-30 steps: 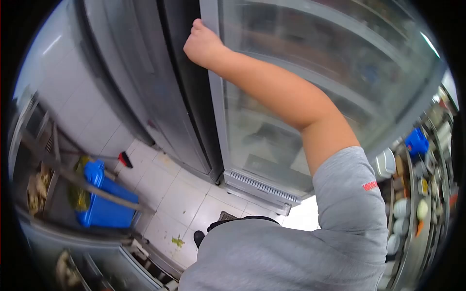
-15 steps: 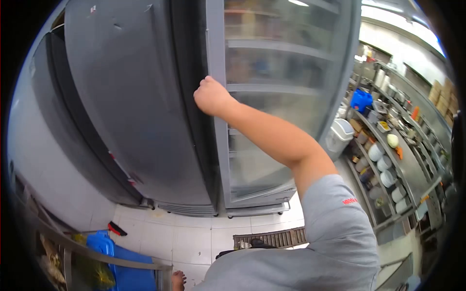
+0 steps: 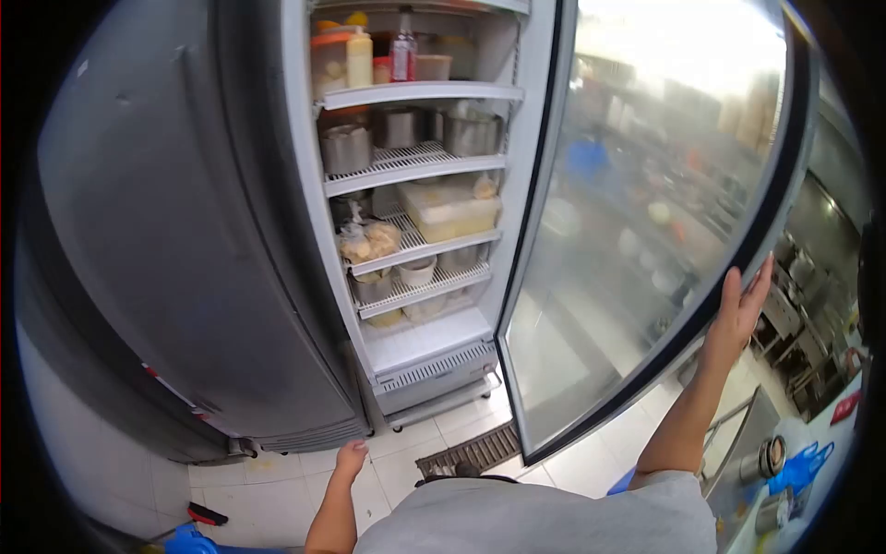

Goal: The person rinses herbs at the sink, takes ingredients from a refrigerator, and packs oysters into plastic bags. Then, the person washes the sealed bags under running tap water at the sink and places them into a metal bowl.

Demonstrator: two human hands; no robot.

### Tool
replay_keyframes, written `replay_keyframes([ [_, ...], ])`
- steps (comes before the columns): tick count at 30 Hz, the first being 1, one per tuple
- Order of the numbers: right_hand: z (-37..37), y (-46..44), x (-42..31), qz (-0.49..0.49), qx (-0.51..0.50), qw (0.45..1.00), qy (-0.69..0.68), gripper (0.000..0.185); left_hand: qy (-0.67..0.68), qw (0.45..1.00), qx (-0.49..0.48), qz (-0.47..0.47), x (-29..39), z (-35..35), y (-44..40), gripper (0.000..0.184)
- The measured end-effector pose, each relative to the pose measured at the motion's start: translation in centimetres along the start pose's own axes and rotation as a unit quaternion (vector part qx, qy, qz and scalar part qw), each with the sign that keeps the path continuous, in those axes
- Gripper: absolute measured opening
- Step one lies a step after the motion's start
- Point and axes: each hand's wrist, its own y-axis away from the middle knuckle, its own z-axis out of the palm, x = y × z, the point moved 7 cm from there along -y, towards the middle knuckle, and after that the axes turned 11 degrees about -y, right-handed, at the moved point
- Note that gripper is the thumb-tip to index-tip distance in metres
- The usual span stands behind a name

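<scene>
The glass door [image 3: 646,231] of an upright fridge stands swung out to the right. My right hand [image 3: 741,309] lies against the door's outer edge, thumb and fingers apart. Low in front of the fridge hangs my left hand [image 3: 352,457], touching nothing; its fingers are too small to make out. On the fridge shelves are a yellowish squeeze bottle [image 3: 359,58], a red bottle [image 3: 403,46], metal pots [image 3: 471,129], a lidded plastic box [image 3: 448,210], a bag of pale food [image 3: 369,240] and a white tub [image 3: 418,271].
Tall grey cabinets [image 3: 175,222] stand left of the fridge. A floor grate [image 3: 471,450] lies below it. A red brush [image 3: 207,514] and a blue bin [image 3: 191,540] are at the lower left. Metal counter [image 3: 746,462] and blue bag [image 3: 801,468] sit at the lower right.
The fridge door has swung from closed to wide open, showing the shelves. My right hand has moved right with the door edge. My left hand has risen further into view.
</scene>
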Motion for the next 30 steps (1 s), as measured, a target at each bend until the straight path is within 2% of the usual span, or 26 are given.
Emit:
replay_keyframes([
  [1, -0.9, -1.2, 1.2, 0.001, 0.039, 0.998, 0.055, 0.059, 0.020, 0.999, -0.033, 0.000, 5.0, -0.6, 1.1, 0.034],
  [2, -2.5, -2.7, 3.7, 0.036, 0.067, 0.996, 0.039, 0.063, 0.040, 0.997, -0.064, -0.001, 8.1, -0.7, 2.1, 0.032],
  [3, -4.6, -4.3, 6.9, 0.066, 0.102, 0.992, 0.018, 0.067, 0.013, 0.997, -0.073, 0.037, 7.5, 0.7, 1.3, 0.030],
  [4, -6.8, -5.9, 10.7, 0.055, 0.137, 0.989, 0.021, 0.063, -0.008, 0.994, -0.070, 0.090, 8.1, 2.0, -0.2, 0.028],
  [5, -8.2, -7.6, 13.5, 0.077, 0.133, 0.987, 0.038, 0.062, 0.054, 0.989, -0.094, 0.098, 9.5, 2.5, 0.0, 0.024],
  [6, -9.7, -8.8, 15.8, 0.100, 0.130, 0.985, 0.051, 0.061, -0.001, 0.987, -0.093, 0.132, 11.1, 2.4, 0.4, 0.023],
  [7, -10.6, -10.1, 18.1, 0.122, 0.126, 0.983, 0.059, 0.062, 0.029, 0.987, -0.103, 0.120, 7.7, 5.0, -2.6, 0.022],
  [8, -11.2, -11.8, 20.1, 0.109, 0.137, 0.983, 0.064, 0.062, 0.069, 0.983, -0.148, 0.081, 9.5, 4.4, -1.5, 0.023],
  [9, -11.8, -13.0, 22.0, 0.097, 0.144, 0.982, 0.071, 0.063, 0.039, 0.982, -0.185, 0.027, 9.5, 4.5, -2.0, 0.036],
  [11, -13.3, -14.9, 25.8, 0.106, 0.139, 0.981, 0.089, 0.066, -0.007, 0.989, -0.113, 0.093, 15.0, 1.2, 0.7, 0.032],
  [13, -13.9, -16.7, 29.5, 0.134, 0.117, 0.978, 0.109, 0.069, 0.039, 0.994, -0.084, 0.058, 14.6, 2.3, -1.8, 0.028],
  [14, -13.8, -17.2, 30.2, 0.128, 0.124, 0.978, 0.109, 0.069, 0.063, 0.995, -0.071, 0.038, 13.9, 3.0, -3.1, 0.027],
  [17, -13.1, -18.2, 32.6, 0.109, 0.142, 0.979, 0.093, 0.070, 0.009, 0.996, -0.007, 0.087, 14.2, 4.4, -7.4, 0.032],
  [20, -13.1, -19.1, 35.2, 0.109, 0.129, 0.984, 0.053, 0.072, 0.109, 0.987, -0.106, -0.051, 14.6, 7.2, -10.5, 0.034],
  [23, -13.7, -20.0, 37.8, 0.111, 0.112, 0.986, 0.062, 0.073, 0.137, 0.984, -0.115, 0.017, 16.9, 10.8, -12.8, 0.031],
  [24, -13.4, -20.1, 37.6, 0.092, 0.133, 0.985, 0.057, 0.073, 0.114, 0.986, -0.116, -0.019, 21.7, 10.1, -8.9, 0.029],
  [27, -13.4, -20.6, 39.6, 0.169, 0.070, 0.982, 0.049, 0.077, 0.108, 0.982, -0.151, -0.013, 22.1, 14.0, -10.9, 0.027],
  [29, -13.9, -21.8, 40.8, 0.132, 0.094, 0.987, 0.010, 0.081, 0.123, 0.982, -0.143, 0.002, 22.8, 15.7, -12.5, 0.026],
  [30, -14.1, -22.3, 41.9, 0.123, 0.098, 0.988, -0.001, 0.084, 0.127, 0.981, -0.144, -0.004, 23.4, 15.7, -10.4, 0.026],
])
